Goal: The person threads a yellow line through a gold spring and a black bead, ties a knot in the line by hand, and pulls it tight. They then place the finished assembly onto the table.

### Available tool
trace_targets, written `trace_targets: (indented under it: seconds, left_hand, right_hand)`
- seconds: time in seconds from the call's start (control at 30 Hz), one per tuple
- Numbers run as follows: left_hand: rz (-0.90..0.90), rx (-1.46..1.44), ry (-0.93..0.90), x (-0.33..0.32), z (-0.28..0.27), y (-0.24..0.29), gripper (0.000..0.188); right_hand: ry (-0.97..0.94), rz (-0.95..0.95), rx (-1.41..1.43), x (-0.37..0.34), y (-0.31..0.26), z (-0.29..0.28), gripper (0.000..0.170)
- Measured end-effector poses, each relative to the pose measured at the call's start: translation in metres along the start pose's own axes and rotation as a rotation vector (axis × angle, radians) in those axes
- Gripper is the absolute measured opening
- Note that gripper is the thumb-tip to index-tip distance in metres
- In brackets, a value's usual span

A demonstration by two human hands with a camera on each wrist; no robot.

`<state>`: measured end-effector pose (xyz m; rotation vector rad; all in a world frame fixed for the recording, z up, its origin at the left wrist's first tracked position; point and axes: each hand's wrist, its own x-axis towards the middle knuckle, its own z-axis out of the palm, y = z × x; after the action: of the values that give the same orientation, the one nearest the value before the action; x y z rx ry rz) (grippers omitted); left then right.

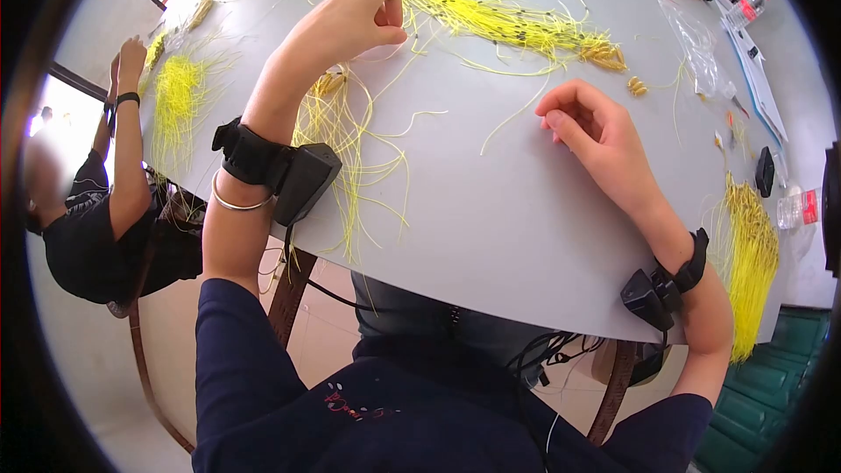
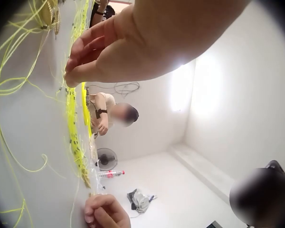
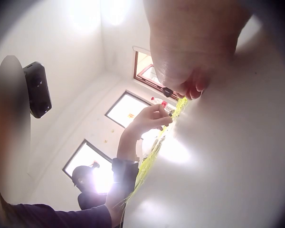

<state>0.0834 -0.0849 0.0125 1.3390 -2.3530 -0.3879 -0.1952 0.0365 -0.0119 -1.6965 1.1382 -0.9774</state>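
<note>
My left hand (image 1: 355, 22) is raised over the far left part of the table, its fingers bent and the thumb close to the index fingertip. A thin pale strand curves near that thumb. Under the left wrist spreads a loose bundle of yellow strands (image 1: 350, 153) with a golden clump (image 1: 328, 85) at its top. My right hand (image 1: 600, 136) hovers over the table's middle right, fingers curled and thumb near the index finger. One yellow strand (image 1: 508, 127) lies just left of it. I cannot tell whether either hand pinches a fine strand.
A long yellow bundle (image 1: 491, 17) dotted with dark bits crosses the far table (image 1: 491, 236). Small golden pieces (image 1: 637, 86), a plastic bag (image 1: 696, 48) and another yellow bundle (image 1: 749, 271) lie to the right. Bottles (image 1: 747, 9) stand beyond. Another person (image 1: 105, 201) sits at left.
</note>
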Motion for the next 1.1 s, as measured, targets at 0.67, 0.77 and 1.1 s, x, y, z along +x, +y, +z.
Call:
trace_targets:
  seconds: [0.67,0.77,1.1]
  left_hand:
    - [0.267,-0.817,-0.271,-0.028,0.011,0.093,0.016]
    - [0.287,-0.907,-0.266,-0.034,0.015,0.101,0.016]
    - [0.2,-0.888,-0.121,-0.033,0.032,0.099,0.017]
  right_hand:
    - [-0.015,-0.198,0.282,0.001,-0.008,0.009,0.038]
    - [-0.115,-0.098,0.43,0.0,-0.009,0.011,0.037]
    - [-0.012,-0.011,0.356,-0.004,-0.016,0.007,0.017]
